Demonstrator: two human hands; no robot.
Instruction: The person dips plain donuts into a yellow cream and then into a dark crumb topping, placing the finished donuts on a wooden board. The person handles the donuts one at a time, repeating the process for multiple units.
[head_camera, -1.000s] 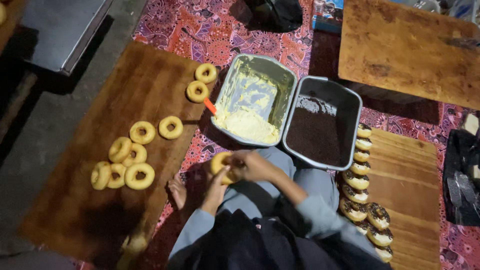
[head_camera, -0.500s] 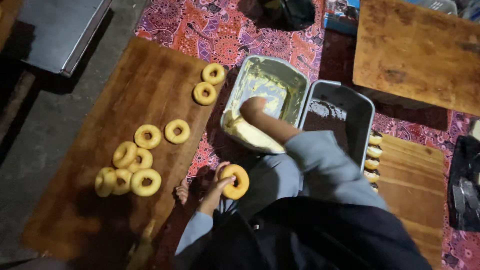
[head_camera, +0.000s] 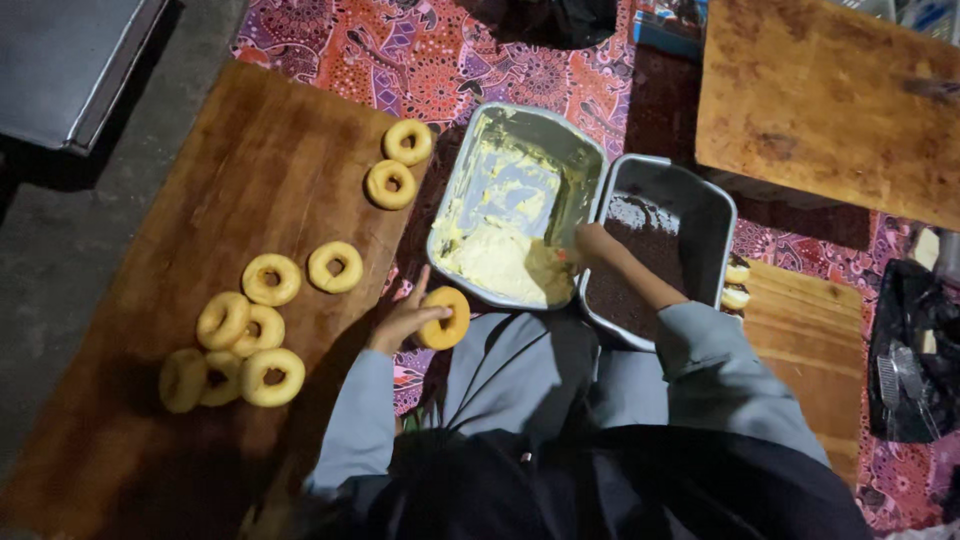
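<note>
My left hand (head_camera: 402, 322) holds a plain ring doughnut (head_camera: 446, 318) just below the front left corner of a metal tray of pale cream (head_camera: 470, 170). My right hand (head_camera: 592, 243) is closed at the tray's front right edge, seemingly on a spatula whose blade (head_camera: 548, 270) rests in the cream; the grip is unclear. Beside it stands a metal tray of dark chocolate sprinkles (head_camera: 690, 205). Several plain doughnuts (head_camera: 271, 279) lie on a wooden board (head_camera: 200, 180) to my left.
A patterned red cloth (head_camera: 420, 50) covers the floor. Another wooden board (head_camera: 830, 90) lies at the back right. A third board (head_camera: 800, 330) on my right carries finished doughnuts (head_camera: 736, 285). A black bag (head_camera: 915, 350) sits at the far right.
My right hand has drawn back from the middle of the cream tray to its front right edge. My left hand has kept the doughnut, shifting slightly.
</note>
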